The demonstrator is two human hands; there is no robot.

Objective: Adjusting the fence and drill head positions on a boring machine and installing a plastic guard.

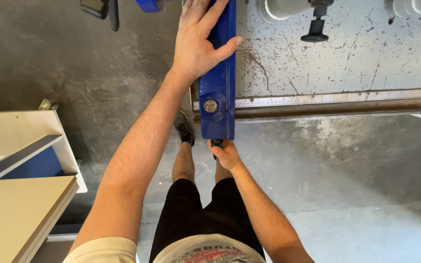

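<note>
A long blue metal fence bar (pixel 219 92) lies along the left edge of a worn white machine table (pixel 337 53). My left hand (pixel 200 41) rests flat on the bar's top and side, thumb spread onto the blue face. My right hand (pixel 225 153) is closed around a small black knob or handle (pixel 216 143) at the bar's near end, just below a round brass lock (pixel 210 106). A steel ruler strip (pixel 317 100) runs along the table's front edge.
Pale boards (pixel 18 214) are stacked on a white cart with a blue panel (pixel 30 156) at the left. A black knob (pixel 315 29) and white tubes (pixel 278 9) sit on the table's far part. My legs and a shoe (pixel 185 129) stand on the concrete floor (pixel 347 185).
</note>
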